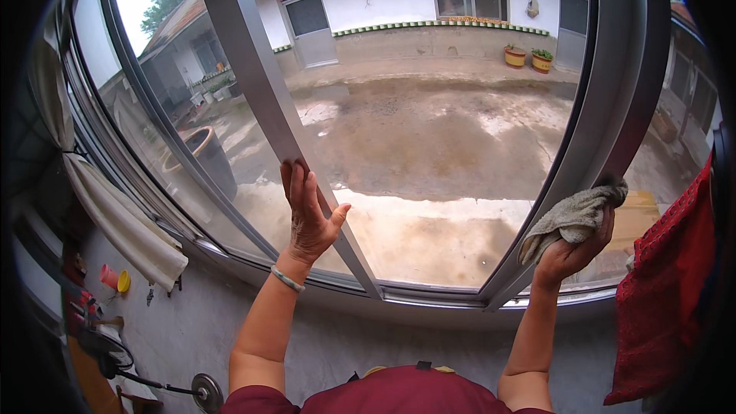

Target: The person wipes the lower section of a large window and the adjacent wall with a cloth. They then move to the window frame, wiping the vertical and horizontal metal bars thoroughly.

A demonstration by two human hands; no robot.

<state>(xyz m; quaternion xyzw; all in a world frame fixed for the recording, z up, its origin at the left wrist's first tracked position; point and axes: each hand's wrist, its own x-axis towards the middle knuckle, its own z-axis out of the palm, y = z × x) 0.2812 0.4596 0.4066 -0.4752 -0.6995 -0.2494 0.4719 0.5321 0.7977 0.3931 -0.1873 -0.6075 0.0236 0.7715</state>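
Note:
My left hand (308,213) lies against the grey metal upright of a sliding window frame (257,69), its fingers stretched upward and the thumb apart. A bracelet (287,279) circles that wrist. Over on the right, my right hand (576,251) grips a crumpled grey-green cloth (571,222). The cloth rests against the wide right upright (609,115) of the window frame, near its lower part. Part of my right fingers is hidden by the cloth. Between the two uprights the glass shows a courtyard.
A red cloth (663,284) hangs at the right. On the left hangs a tied pale curtain (123,218). Below it are a pink cup (110,277), a yellow cup (123,281) and a bar with a round weight plate (207,393). Outside stand potted plants (541,61) and a large vat (207,161).

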